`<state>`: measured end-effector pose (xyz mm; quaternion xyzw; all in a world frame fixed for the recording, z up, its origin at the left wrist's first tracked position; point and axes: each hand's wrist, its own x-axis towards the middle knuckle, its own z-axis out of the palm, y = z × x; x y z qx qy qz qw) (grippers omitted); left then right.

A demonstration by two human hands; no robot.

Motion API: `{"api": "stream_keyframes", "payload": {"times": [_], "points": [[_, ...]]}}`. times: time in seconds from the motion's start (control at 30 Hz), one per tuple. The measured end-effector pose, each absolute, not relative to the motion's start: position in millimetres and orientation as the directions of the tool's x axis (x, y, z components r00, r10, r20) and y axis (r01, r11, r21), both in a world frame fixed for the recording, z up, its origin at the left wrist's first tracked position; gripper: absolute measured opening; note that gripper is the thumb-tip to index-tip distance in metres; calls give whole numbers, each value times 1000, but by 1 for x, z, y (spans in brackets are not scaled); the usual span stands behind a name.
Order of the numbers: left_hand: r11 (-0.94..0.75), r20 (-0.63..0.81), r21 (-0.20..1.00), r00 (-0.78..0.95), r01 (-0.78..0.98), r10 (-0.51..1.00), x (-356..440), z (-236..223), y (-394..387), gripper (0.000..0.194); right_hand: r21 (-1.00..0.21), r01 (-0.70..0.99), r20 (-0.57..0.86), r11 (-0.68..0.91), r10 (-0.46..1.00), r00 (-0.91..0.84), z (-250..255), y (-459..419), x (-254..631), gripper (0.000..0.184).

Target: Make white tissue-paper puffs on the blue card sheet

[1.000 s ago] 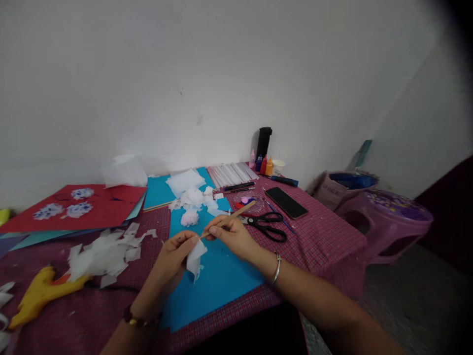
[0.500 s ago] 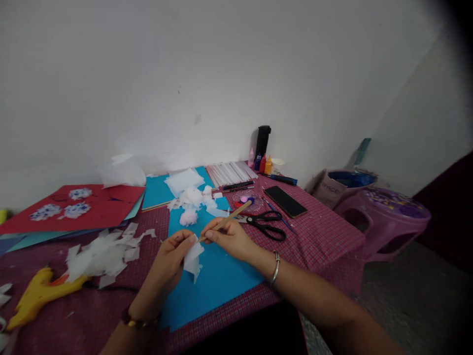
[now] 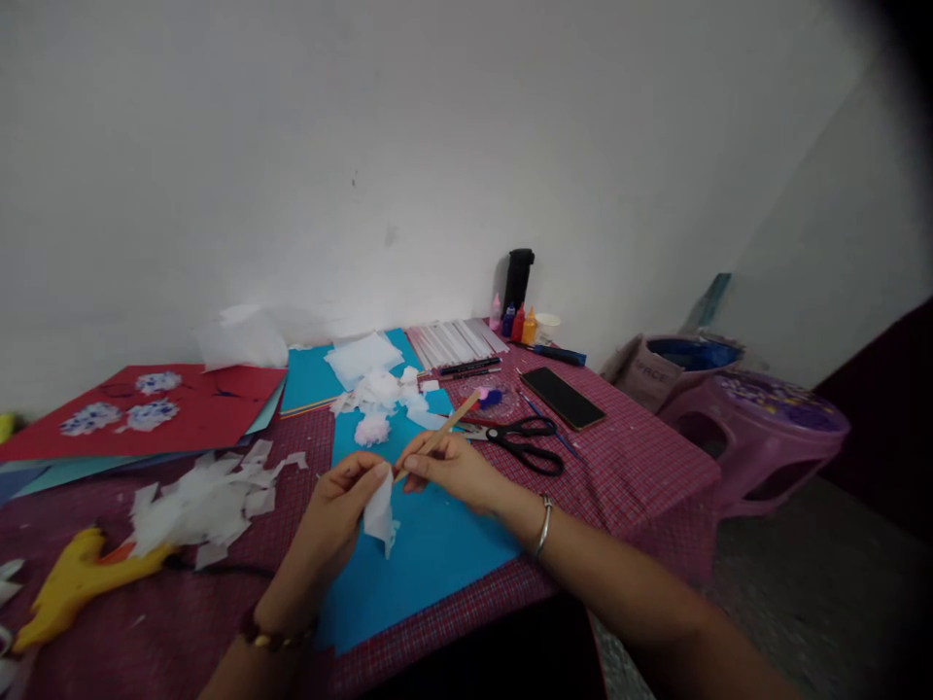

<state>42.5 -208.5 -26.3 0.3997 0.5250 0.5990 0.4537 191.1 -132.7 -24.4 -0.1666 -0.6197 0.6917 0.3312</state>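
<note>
Pale wall (image 3: 437, 146) is rising behind the desk (image 3: 634, 428), whose checked cloth (image 3: 656, 515) is hanging over the right edge; past that edge a pink stool (image 3: 765, 442) is standing on the floor (image 3: 816, 564). Along the front, a blue sheet (image 3: 444, 554) is spreading beneath both hands, with a strip of cloth showing between it and the desk's near edge. Scissors (image 3: 521, 447) are lying just beyond the right hand (image 3: 456, 472), a phone (image 3: 563, 397) is resting farther right, and white scraps (image 3: 196, 510) and a yellow glue gun (image 3: 77, 588) are bounding the left side. Coming in from the lower left, the left hand (image 3: 335, 510) is keeping its grip pinched on a white paper piece (image 3: 379, 513), which is hanging over the blue sheet. Its partner is slanting in from the right, grip closed around a wooden stick (image 3: 450, 421). That stick is tilting up rightward, its lower end pointing at the paper piece's top; whether they are touching, I cannot tell.
</note>
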Motion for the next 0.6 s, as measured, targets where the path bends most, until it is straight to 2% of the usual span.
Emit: {"api": "stream_keyframes", "payload": {"times": [0.1,0.2,0.33,0.43,0.6], "points": [[-72,48,995,-297,-71,954,39,-32,-207,19,-965,-257,168,-42,653,-738,-25,-132,191,38],[-42,-5,987,-293,-153,956,38,-33,-206,22,-962,-271,218,31,689,-691,-23,-132,192,33],[23,-61,973,-160,-228,985,41,-28,-208,23,-950,-288,288,122,700,-653,-21,-130,193,30],[19,-36,988,-107,-156,994,42,-27,-209,16,-941,-308,312,142,714,-626,-21,-128,195,30],[-20,18,1000,-155,-12,988,39,-30,-206,12,-930,-349,311,114,751,-582,-18,-127,198,29]]}}
